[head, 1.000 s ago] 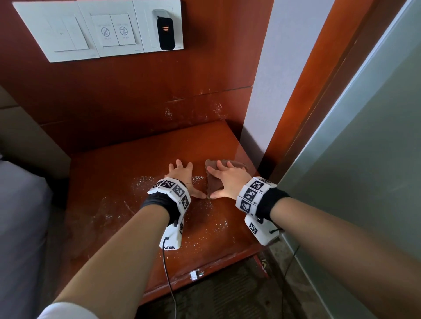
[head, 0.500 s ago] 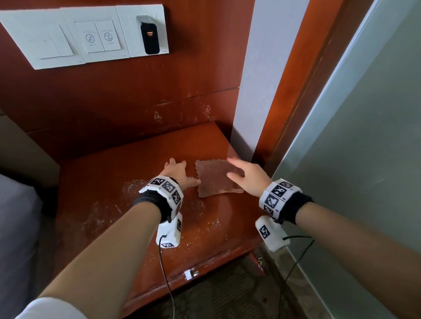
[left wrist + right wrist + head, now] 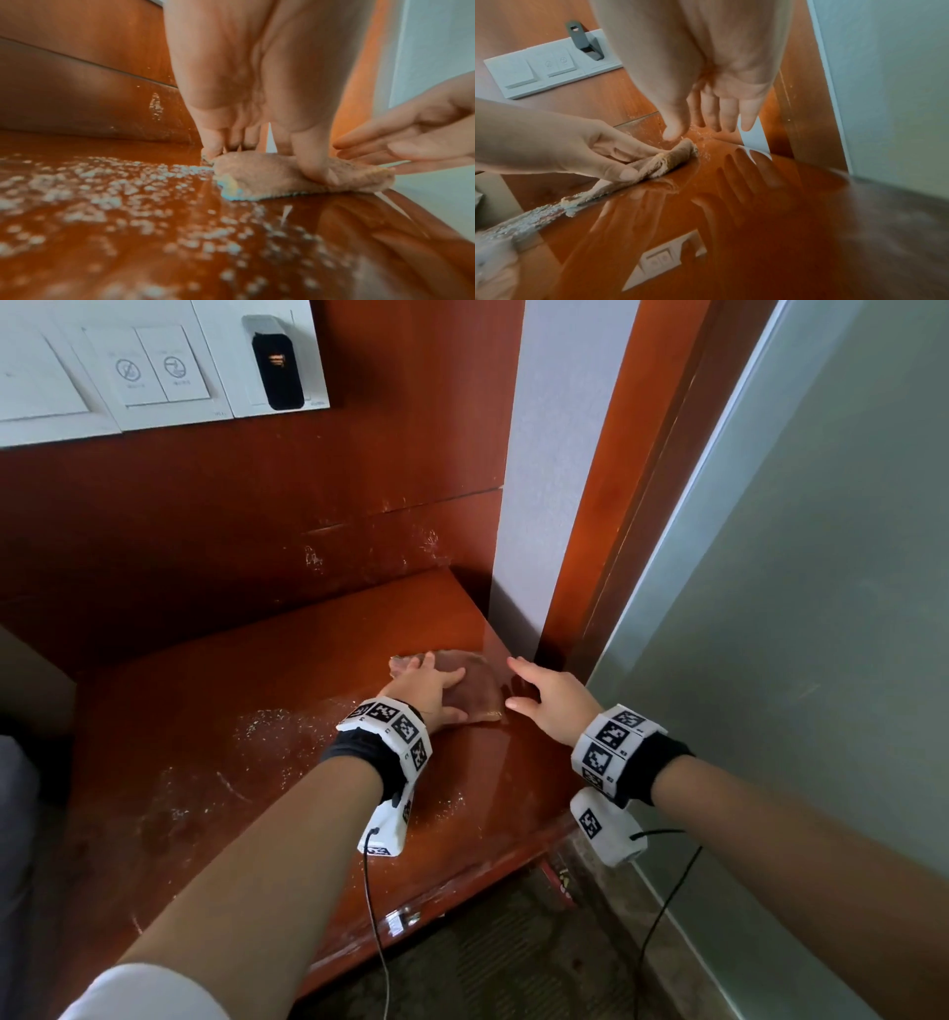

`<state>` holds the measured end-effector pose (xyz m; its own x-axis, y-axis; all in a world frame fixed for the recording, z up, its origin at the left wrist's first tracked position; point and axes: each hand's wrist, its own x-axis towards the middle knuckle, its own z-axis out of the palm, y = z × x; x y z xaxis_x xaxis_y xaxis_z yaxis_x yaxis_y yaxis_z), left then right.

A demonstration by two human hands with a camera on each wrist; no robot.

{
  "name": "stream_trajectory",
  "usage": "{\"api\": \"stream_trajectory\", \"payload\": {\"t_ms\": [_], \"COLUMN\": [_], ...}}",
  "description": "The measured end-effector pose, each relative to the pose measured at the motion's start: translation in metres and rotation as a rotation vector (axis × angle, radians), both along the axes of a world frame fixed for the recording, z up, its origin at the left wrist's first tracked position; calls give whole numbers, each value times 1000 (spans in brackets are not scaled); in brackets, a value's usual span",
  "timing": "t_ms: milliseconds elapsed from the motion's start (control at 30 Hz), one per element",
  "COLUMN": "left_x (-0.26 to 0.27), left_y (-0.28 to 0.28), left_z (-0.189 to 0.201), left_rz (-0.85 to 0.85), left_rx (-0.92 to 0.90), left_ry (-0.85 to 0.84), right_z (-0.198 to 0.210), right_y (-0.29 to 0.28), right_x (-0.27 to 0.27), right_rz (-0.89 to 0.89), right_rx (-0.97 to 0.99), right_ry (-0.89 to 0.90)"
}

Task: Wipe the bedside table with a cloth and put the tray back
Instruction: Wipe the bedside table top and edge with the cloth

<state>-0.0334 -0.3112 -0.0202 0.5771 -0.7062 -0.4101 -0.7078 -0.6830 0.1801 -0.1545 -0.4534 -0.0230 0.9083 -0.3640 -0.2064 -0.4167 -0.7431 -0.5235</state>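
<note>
1. Head view: the left hand lies flat on the brown cloth, with its fingers straight and spread a little, pressing down on it. The cloth sits on the bedside table, near the table's far right corner. The right hand is just to the right of the cloth, fingers straight and loose, holding nothing (I cannot tell if it touches the table). White crumbs are scattered on the wood behind the left wrist, on the side away from the fingertips. Up on the wall past the fingertips is a white switch panel with a dark card holder.

2. Left wrist view: the left hand comes down from above, and its fingertips and thumb push on the cloth. The cloth is bunched up a bit under them and shows a pale blue edge at its near corner. The white crumbs cover the table to the left of the fingers and closer to the camera. The right hand reaches in from the right, fingers straight and close together, tips right by the cloth's edge.

3. Right wrist view: the right hand hangs over the shiny table with fingers straight, slightly apart, holding nothing. Its thumb tip is just above the end of the cloth. The left hand presses the cloth from the left side. The switch panel is on the wall beyond the fingers.
</note>
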Motion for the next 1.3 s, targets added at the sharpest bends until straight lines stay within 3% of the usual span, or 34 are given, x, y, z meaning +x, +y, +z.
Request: {"api": "stream_trajectory", "payload": {"t_ms": [467,1000,1300], "left_x": [66,82,64], "left_y": [92,85,94], "left_z": [2,4,9], "left_rz": [299,310,291], "left_rx": [1,-15,55], "left_ry": [7,15,-21], "right_z": [0,0,8], "right_y": [40,44,46], "right_x": [66,93,95], "right_rz": [259,344,355], "right_rx": [-177,-303,-295], "right_ry": [244,381,431]}}
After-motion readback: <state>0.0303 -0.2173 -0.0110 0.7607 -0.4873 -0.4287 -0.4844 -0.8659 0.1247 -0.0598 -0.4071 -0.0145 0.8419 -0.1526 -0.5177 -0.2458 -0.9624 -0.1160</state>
